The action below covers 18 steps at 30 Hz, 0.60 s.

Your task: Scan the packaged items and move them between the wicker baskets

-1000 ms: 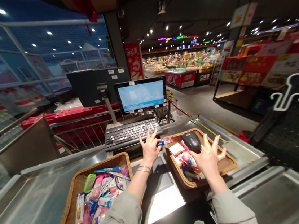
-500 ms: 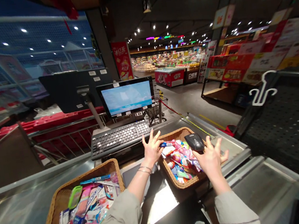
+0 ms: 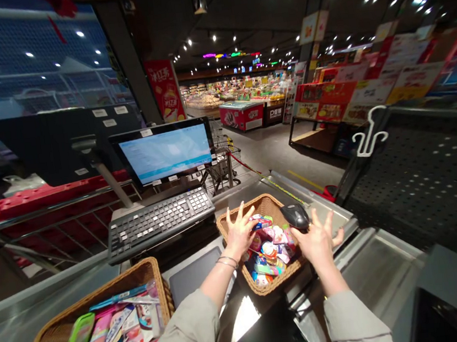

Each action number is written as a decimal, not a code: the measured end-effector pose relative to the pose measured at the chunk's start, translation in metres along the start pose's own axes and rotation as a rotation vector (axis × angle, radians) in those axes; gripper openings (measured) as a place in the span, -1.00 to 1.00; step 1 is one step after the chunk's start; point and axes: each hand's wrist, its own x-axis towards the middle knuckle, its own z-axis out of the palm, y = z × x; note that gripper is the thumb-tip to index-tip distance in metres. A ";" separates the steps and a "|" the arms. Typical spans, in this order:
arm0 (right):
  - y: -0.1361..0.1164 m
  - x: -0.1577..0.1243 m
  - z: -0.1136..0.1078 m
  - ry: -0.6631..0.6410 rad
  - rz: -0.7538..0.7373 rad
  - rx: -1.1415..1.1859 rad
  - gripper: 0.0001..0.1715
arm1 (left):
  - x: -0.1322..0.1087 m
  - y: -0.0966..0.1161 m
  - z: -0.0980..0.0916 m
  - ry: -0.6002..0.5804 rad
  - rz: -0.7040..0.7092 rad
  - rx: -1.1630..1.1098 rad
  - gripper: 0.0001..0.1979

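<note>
— Where are the two hands?

— Both are over the small wicker basket [image 3: 269, 202] that sits on the steel tabletop [image 3: 384, 265] to the right of the keyboard [image 3: 160, 222]. The left hand [image 3: 240, 230] is at the basket's left rim, fingers spread and released; its palm seems to rest on the wicker edge, with nothing gripped. A thin bracelet sits at that wrist.

— And the right hand?

— The right hand [image 3: 318, 240] is at the basket's right side, fingers fanned open too, clasping nothing. The black handheld scanner [image 3: 295, 215] lies just beyond its fingertips, resting on the basket's far right rim. I cannot tell whether a fingertip touches it.

— What lies between the hands?

— A heap of small coloured packets [image 3: 269, 246] fills the basket, directly between the two palms. A blue and red packet [image 3: 262, 221] lies on top, just beside the left hand's fingers.

— Anything else close by?

— A larger wicker basket [image 3: 139, 273] stands at the lower left, well apart from both hands, packed with flat packets and a green item [image 3: 80, 334]. A dark scanning panel [image 3: 193, 272] is set into the tabletop between the two baskets, under the left forearm. Behind the keyboard stands a lit monitor [image 3: 165, 152].
</note>
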 end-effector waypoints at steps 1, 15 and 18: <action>0.000 0.001 0.000 -0.010 0.002 -0.006 -0.54 | 0.001 0.002 0.003 -0.018 0.006 0.007 -0.64; -0.016 -0.005 0.024 -0.062 -0.046 0.012 -0.52 | -0.011 -0.012 -0.013 -0.098 -0.144 0.067 -0.49; -0.032 -0.011 0.027 -0.064 -0.088 0.019 -0.49 | -0.020 -0.021 -0.029 -0.070 -0.214 0.099 -0.48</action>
